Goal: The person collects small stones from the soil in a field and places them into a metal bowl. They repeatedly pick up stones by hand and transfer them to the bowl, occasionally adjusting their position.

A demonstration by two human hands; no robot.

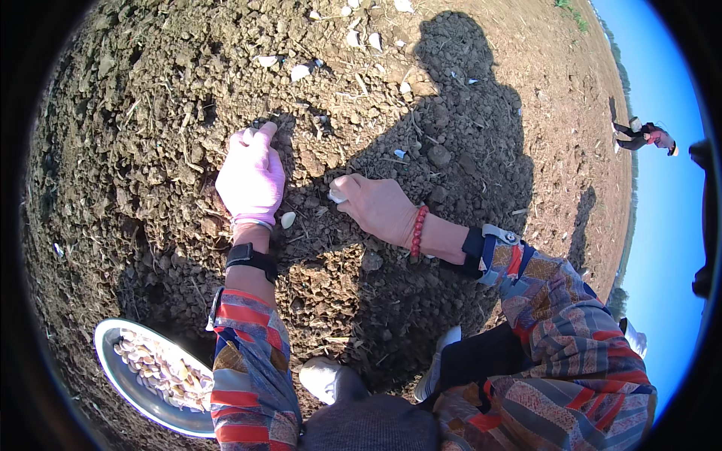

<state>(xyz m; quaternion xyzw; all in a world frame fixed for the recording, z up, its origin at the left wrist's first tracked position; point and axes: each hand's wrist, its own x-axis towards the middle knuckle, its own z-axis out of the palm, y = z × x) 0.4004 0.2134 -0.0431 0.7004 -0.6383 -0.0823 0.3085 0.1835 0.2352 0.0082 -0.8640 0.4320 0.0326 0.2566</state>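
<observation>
My left hand [252, 172], in a pink knitted glove, is low over the crumbly soil with its fingertips at the ground; whether it grips anything is hidden. Bare, with a red bead bracelet [418, 231] at the wrist, my right hand [375, 208] pinches a whitish garlic clove [337, 195] between thumb and fingers. Another clove [287, 220] lies on the soil between the hands. Beyond them, several cloves [300, 72] are scattered over the ground. A metal basin [125, 394] full of cloves [163, 369] rests at the lower left, partly behind my left sleeve.
Clods and dry straw cover the soil. My shoes [320, 379] are at the bottom, and my shadow [468, 124] falls over the ground at upper right. A person [646, 135] bends over in the field far to the right; part of a pale object [635, 340] shows behind my right sleeve.
</observation>
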